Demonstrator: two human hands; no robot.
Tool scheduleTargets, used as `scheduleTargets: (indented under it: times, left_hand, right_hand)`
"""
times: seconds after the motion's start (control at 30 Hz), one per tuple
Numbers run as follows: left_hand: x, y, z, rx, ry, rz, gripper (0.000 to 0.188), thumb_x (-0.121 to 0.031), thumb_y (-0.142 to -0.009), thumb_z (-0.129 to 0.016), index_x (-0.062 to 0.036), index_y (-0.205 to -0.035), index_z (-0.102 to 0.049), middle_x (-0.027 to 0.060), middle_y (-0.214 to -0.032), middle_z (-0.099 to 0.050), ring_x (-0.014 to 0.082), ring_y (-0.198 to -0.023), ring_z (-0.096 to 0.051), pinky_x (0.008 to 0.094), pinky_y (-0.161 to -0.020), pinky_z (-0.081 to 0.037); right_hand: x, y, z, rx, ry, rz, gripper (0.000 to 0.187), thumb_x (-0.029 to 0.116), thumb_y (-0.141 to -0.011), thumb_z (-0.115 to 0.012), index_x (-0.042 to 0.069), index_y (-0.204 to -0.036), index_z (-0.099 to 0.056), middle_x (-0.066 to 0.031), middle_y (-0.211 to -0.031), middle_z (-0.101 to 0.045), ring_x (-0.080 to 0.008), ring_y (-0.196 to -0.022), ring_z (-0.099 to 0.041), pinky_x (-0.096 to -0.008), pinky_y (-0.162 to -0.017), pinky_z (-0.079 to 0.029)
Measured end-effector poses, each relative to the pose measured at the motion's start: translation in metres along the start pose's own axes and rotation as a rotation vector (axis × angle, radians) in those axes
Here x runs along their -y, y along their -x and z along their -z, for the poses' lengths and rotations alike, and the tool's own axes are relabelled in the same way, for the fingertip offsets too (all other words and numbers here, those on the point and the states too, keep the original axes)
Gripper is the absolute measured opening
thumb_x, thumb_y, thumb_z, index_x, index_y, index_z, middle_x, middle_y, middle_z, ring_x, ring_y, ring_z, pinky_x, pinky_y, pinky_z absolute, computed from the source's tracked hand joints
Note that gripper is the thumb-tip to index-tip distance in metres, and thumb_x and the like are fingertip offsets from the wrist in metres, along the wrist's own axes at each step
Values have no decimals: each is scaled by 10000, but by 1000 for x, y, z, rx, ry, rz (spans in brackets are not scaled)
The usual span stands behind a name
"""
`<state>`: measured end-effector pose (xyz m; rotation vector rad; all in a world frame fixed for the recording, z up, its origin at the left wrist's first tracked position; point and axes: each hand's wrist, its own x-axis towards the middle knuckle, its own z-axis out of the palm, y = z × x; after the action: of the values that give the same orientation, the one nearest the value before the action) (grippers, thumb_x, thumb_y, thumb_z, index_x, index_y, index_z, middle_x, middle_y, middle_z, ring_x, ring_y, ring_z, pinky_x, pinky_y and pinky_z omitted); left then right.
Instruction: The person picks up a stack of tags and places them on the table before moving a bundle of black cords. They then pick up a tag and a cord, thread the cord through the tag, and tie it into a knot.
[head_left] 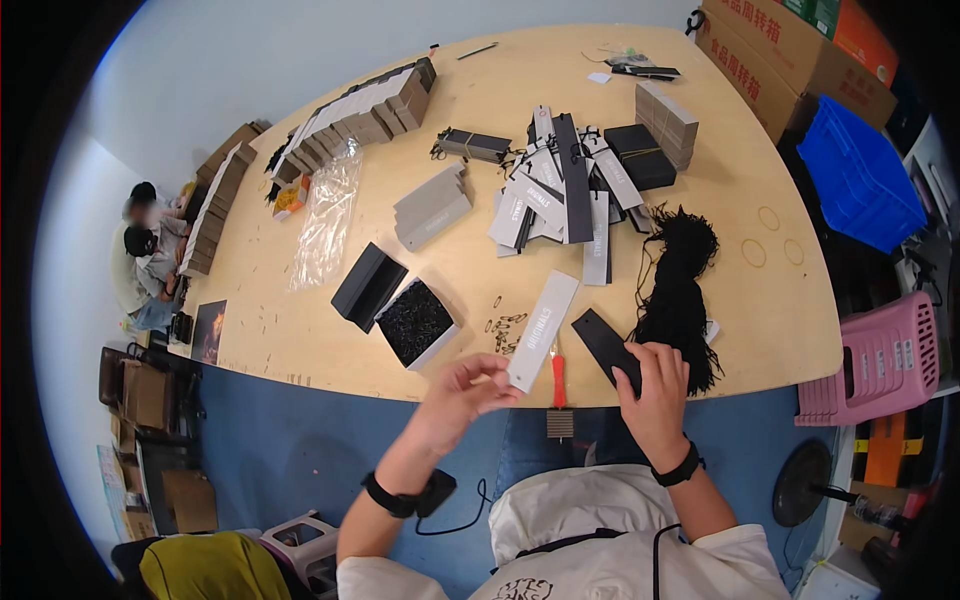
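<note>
Between the thumb and fingers of my left hand is a pale grey hang tag, its lower end pinched at the table's front edge. My right hand is closed round the near end of a black hang tag; whether it is one tag or several cannot be made out. Between the hands lies a red-handled tool, its tip partly hidden. Small dark fasteners are scattered left of the grey tag. An open box of small black pieces stands further left. A bundle of black cords lies beyond my right hand.
A heap of strung tags covers the table's middle. Grey tag stacks and a clear plastic bag lie left. A black box lid leans by the box. Right of the table are a blue crate and pink stool.
</note>
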<state>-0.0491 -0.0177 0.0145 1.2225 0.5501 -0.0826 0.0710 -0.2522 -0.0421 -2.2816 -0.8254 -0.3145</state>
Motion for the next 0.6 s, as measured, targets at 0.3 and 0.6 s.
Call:
scheduleTargets:
  times: [0.3, 0.6]
  left_hand:
    - [46, 13, -47, 74, 77, -31, 146, -42, -979, -554, 25, -1109, -558, 96, -1074, -634, 186, -995, -665, 306, -910, -552]
    - [57, 13, -57, 110, 142, -33, 140, -29, -982, -538, 31, -1107, -522, 122, -1095, -626, 218, -1029, -661, 343, -936, -545]
  right_hand:
    - [0, -4, 5, -145, -314, -109, 410, -9, -811, -703, 27, -1200, -577, -146, -1100, -526, -300, -1000, -575, -368, -862, -473]
    - [-2, 2, 19, -149, -419, -249, 454, 5, -817, -719, 49, -1250, -589, -109, -1075, -520, -247, -969, -563, -332, -846, -472]
